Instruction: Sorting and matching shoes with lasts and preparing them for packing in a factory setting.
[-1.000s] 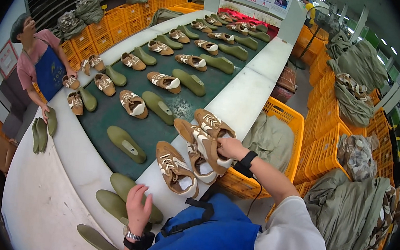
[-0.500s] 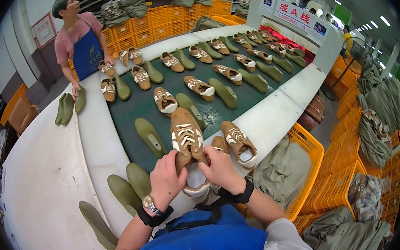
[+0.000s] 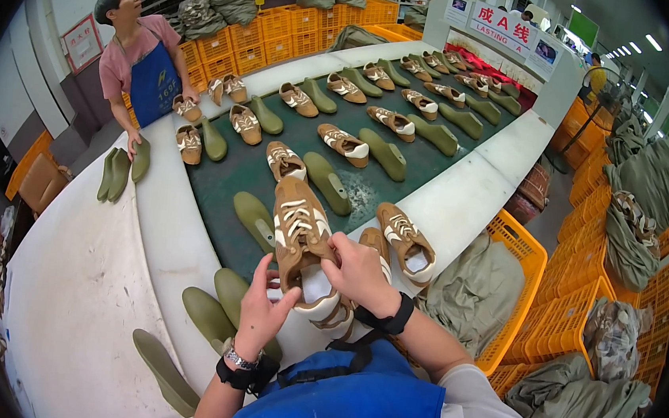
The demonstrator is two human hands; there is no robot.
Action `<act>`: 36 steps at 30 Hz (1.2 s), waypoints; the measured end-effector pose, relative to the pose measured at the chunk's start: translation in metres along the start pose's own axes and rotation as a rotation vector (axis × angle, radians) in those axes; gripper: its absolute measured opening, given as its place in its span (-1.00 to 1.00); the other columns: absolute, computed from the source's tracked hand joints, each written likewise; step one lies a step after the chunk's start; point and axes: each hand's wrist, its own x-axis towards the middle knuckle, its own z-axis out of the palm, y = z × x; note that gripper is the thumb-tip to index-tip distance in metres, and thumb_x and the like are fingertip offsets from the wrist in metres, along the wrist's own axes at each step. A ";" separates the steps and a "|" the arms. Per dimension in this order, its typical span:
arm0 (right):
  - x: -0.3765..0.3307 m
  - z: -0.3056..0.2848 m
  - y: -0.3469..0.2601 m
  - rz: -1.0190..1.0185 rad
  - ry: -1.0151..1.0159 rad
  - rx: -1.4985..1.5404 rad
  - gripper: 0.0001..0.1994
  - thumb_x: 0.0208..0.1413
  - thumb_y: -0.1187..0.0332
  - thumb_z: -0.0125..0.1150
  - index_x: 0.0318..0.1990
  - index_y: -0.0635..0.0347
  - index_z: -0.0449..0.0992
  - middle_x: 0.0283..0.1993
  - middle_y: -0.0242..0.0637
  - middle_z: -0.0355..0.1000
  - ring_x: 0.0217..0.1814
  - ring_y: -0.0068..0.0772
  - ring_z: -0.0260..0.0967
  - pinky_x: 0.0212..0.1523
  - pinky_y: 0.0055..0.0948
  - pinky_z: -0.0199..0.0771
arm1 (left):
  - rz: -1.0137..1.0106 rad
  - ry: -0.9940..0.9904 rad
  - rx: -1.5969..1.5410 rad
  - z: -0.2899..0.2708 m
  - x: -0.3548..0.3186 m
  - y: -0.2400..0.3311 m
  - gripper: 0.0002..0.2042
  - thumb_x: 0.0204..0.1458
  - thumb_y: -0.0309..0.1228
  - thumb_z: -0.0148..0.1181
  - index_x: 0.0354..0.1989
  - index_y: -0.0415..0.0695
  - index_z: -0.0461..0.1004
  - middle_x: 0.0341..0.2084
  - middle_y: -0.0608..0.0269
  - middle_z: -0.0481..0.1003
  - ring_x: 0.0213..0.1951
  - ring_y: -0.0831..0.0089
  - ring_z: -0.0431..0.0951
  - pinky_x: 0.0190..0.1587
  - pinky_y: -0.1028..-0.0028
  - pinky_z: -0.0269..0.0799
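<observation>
A brown sneaker [image 3: 301, 230] with white laces and stripes is held in front of me, toe pointing away, its opening showing a white insole. My right hand [image 3: 364, 275] pinches the collar on its right side. Against the left side near the heel, the thumb and fingers of my left hand [image 3: 261, 304] hold the shoe, some fingertips hidden. Another brown sneaker [image 3: 407, 243] lies just right of my right hand, and one more [image 3: 377, 248] is partly covered by that hand. Olive-green shoe lasts [image 3: 254, 219] lie to the left of the held sneaker.
Sneakers paired with green lasts cover the dark green belt [image 3: 218, 175], bordered by white ledges [image 3: 463, 196]. More lasts [image 3: 165, 369] rest at lower left. Across at left stands a co-worker [image 3: 151, 73] with a hand on a last. Orange crates [image 3: 532, 266] with grey-green cloth line the right.
My left hand has come off the collar and slid to the sneaker's left side near the heel, fingers more spread. The shoe opening now shows wider, while my right hand stays on the collar.
</observation>
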 end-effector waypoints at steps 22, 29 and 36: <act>-0.050 -0.011 0.040 0.188 -0.168 0.050 -0.80 -0.02 0.36 0.15 -0.20 0.12 0.45 -0.39 -0.24 0.39 -0.38 -0.22 0.42 -0.40 -0.36 0.42 | -0.972 0.006 -0.609 -0.094 0.158 -0.247 -0.64 0.02 -0.23 -0.02 -0.07 -0.19 0.29 -0.24 0.09 0.38 -0.22 0.24 0.45 -0.32 0.31 0.53; -0.057 -0.023 0.033 0.343 -0.201 -0.022 -0.82 0.00 0.33 0.14 -0.21 0.06 0.46 -0.37 -0.24 0.41 -0.38 -0.18 0.42 -0.40 -0.34 0.41 | -0.824 0.221 -0.600 -0.102 0.197 -0.318 -0.63 0.00 -0.27 0.04 0.00 -0.03 0.25 -0.26 0.15 0.39 -0.33 0.27 0.44 -0.36 0.29 0.41; -0.055 0.022 0.047 0.101 -0.384 -0.044 -0.80 -0.01 0.33 0.15 -0.19 0.07 0.47 -0.37 -0.23 0.40 -0.36 -0.17 0.42 -0.38 -0.32 0.42 | -0.436 0.076 -0.123 -0.156 0.118 -0.207 -0.55 0.01 -0.36 0.12 0.11 -0.21 0.28 0.01 0.08 0.38 0.02 0.34 0.37 0.01 0.40 0.32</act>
